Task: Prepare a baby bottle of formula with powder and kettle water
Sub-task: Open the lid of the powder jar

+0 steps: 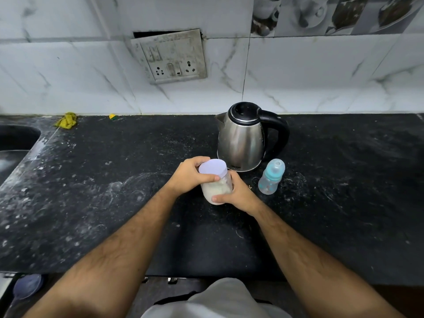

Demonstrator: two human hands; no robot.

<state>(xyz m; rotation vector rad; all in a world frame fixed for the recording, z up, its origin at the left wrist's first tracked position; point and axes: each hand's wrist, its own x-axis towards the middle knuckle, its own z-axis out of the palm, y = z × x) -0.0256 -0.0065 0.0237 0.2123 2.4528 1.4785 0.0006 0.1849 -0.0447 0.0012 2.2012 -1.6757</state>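
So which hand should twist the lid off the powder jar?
Probably the left hand: its fingers already curl round the lid, thumb on the rim. The right hand grips the jar lower down, so it can hold it steady on the counter.

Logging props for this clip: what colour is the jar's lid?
Pale lilac lid, plain, seen best in the head view.

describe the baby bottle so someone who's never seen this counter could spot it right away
Start at the steel kettle standing on the black counter near the tiled wall. Just in front of its black handle, to the right, stands the baby bottle: small, clear, with a teal collar and teat. Neither hand touches it, unlike the white-lidded powder jar.
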